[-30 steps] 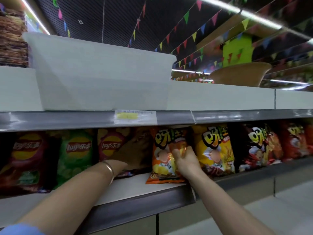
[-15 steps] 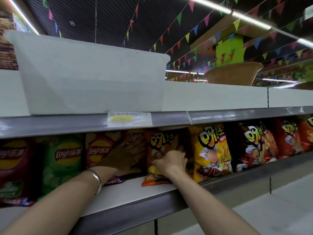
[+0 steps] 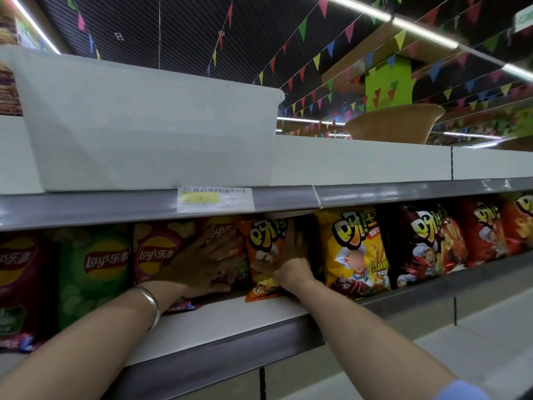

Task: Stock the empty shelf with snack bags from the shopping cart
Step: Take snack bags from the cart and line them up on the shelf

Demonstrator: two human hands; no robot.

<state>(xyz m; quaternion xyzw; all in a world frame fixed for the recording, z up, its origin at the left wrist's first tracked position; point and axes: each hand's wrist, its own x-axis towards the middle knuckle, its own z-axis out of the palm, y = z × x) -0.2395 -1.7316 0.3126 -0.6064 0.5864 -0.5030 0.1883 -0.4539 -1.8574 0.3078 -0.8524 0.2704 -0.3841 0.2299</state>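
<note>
An orange snack bag [image 3: 264, 241] stands upright on the white shelf board [image 3: 230, 316], between a dark red Lay's bag [image 3: 226, 233] and a yellow snack bag [image 3: 354, 249]. My right hand [image 3: 291, 261] presses on the orange bag's right side, fingers straight and pointing up, thumb across its front. My left hand [image 3: 202, 261], with a silver bangle on the wrist, lies flat with spread fingers on the dark red Lay's bag. The shopping cart is out of view.
More Lay's bags [image 3: 95, 267] fill the shelf to the left, and red and black snack bags [image 3: 427, 246] to the right. A white plastic bin [image 3: 144, 125] and a brown basket [image 3: 395, 125] sit on the top shelf, with a price label [image 3: 215, 199] on its rail.
The orange bag has gone from the shelf front, gripped in my right hand, back into the row. My right hand now presses it; my left hand stays on the Lay's bag.
</note>
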